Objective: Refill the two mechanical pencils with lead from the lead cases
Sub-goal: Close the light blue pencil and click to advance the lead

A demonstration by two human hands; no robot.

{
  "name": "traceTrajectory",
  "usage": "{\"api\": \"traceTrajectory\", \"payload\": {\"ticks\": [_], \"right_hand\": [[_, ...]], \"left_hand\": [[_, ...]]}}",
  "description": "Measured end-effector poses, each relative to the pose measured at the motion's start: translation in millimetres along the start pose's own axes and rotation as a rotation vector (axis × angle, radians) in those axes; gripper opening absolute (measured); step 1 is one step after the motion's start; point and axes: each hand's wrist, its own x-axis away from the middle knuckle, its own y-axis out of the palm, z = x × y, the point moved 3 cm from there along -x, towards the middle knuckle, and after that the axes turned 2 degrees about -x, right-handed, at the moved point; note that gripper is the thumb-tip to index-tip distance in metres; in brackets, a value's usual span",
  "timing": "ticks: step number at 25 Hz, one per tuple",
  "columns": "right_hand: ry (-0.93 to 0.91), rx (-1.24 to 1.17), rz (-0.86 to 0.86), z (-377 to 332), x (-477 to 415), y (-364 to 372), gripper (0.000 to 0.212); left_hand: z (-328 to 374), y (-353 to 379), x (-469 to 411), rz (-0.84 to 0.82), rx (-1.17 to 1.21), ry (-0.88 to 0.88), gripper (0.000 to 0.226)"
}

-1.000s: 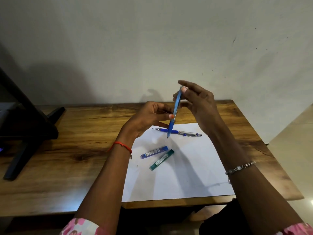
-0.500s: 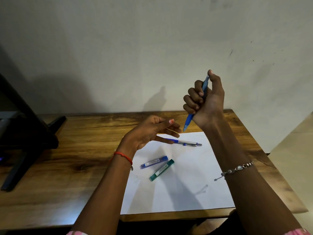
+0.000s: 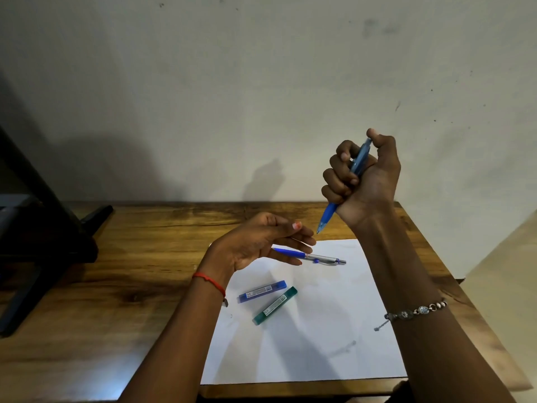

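R hand (image 3: 363, 178) raised, fist round blue mech pencil (image 3: 345, 184), thumb on cap, tip down. L hand (image 3: 261, 242) loose, palm up, holds nothing. 2nd pencil (image 3: 312, 256), blue lead case (image 3: 262, 291) & green lead case (image 3: 275, 305) on white paper (image 3: 334, 330)

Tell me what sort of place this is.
Probably a simple writing desk in a room, perhaps at home: a wooden table against a plain, marked wall, with a white sheet of paper on it carrying a mechanical pencil, a blue lead case and a green lead case.

Two pencils (image 3: 359, 158) (image 3: 322, 258), two lead cases (image 3: 262, 291) (image 3: 274, 306) (blue, green), one paper sheet (image 3: 334, 330).
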Motion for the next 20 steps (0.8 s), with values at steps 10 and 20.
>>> {"api": "traceTrajectory", "payload": {"ticks": [10, 20], "right_hand": [[-0.007, 0.003, 0.001, -1.6, 1.6, 0.0, 0.049], [-0.017, 0.029, 0.017, -2.6, 2.9, -0.1, 0.05]], "left_hand": [[-0.8, 3.1, -0.6, -0.031, 0.003, -0.004, 0.021], [-1.0, 4.9, -0.6, -0.053, -0.021, -0.006, 0.022]]}}
